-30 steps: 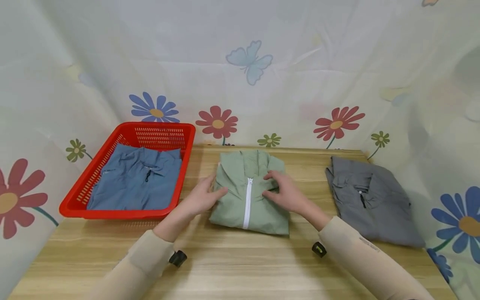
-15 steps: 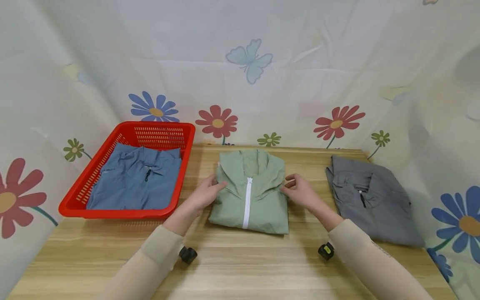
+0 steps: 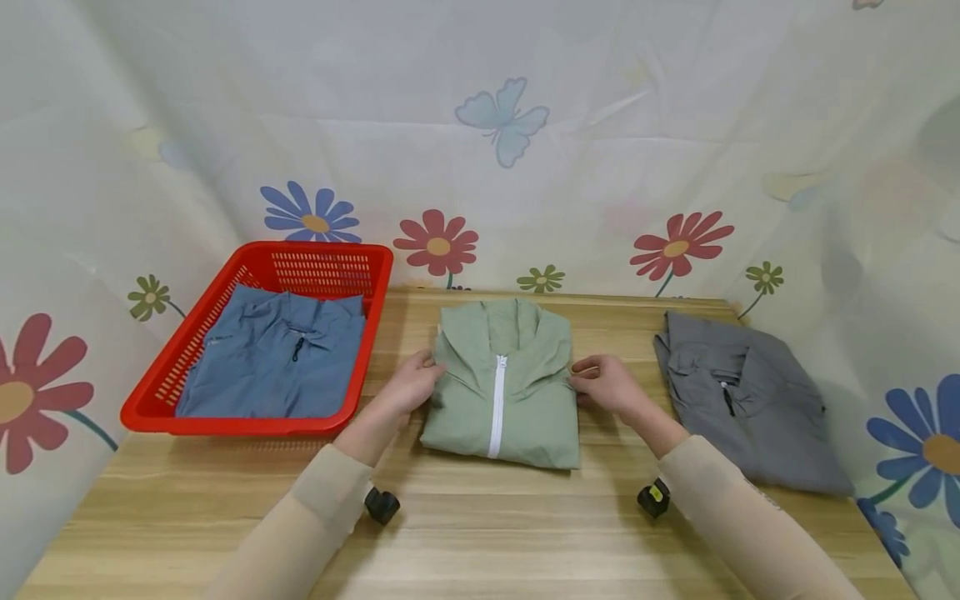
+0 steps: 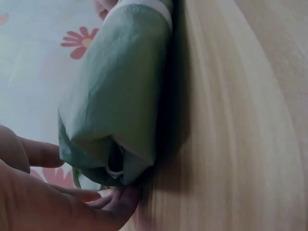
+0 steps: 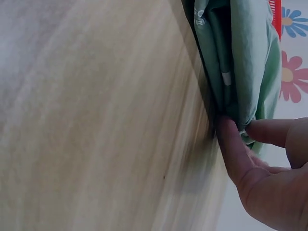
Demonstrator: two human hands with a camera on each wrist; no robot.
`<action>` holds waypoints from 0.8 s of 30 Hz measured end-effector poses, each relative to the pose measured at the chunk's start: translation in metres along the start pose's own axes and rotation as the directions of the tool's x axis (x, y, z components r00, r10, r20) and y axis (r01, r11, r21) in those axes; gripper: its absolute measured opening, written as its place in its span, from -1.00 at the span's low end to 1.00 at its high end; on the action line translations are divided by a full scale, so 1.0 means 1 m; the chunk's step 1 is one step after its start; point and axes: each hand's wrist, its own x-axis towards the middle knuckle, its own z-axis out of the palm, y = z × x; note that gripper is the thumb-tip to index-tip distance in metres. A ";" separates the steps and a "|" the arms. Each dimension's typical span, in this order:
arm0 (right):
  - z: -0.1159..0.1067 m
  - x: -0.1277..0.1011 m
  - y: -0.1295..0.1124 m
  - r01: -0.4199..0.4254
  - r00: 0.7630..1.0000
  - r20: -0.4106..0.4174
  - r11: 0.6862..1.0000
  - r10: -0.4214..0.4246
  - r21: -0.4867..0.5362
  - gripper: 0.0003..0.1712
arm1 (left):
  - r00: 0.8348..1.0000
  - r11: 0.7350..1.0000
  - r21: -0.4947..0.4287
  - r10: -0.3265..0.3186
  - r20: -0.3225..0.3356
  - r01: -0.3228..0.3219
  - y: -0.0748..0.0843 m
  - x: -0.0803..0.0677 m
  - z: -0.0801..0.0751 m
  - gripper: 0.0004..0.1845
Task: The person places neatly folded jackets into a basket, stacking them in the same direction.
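From the head camera: lying mid-table between the red basket (image 3: 255, 267) and the grey jacket (image 3: 742, 400), the folded green jacket (image 3: 502, 400), zipper running away from the body; flanking it evenly, left hand (image 3: 408, 387) and right hand (image 3: 607, 385), neither nearer. At the left wrist: fingers (image 4: 115, 199) sliding under the fold's edge. At the right wrist: fingers (image 5: 231, 144) pinching the opposite edge.

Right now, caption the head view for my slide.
Both hands, left hand and right hand, grip the folded green jacket at its sides.
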 end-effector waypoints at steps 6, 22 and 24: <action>-0.002 0.004 0.003 -0.012 1.000 0.010 0.997 0.011 0.072 -0.58 | 1.000 1.000 -0.027 -0.015 0.007 0.015 -0.002 0.004 -0.002 -0.36; -0.003 0.009 0.007 -0.168 0.980 0.171 0.877 0.099 0.450 -0.42 | 0.997 0.976 -0.205 -0.068 0.042 0.076 -0.011 0.012 -0.004 -0.43; -0.003 0.009 0.008 -0.172 0.977 0.191 0.868 0.091 0.465 -0.40 | 0.997 0.976 -0.203 -0.068 0.045 0.075 -0.011 0.011 -0.004 -0.44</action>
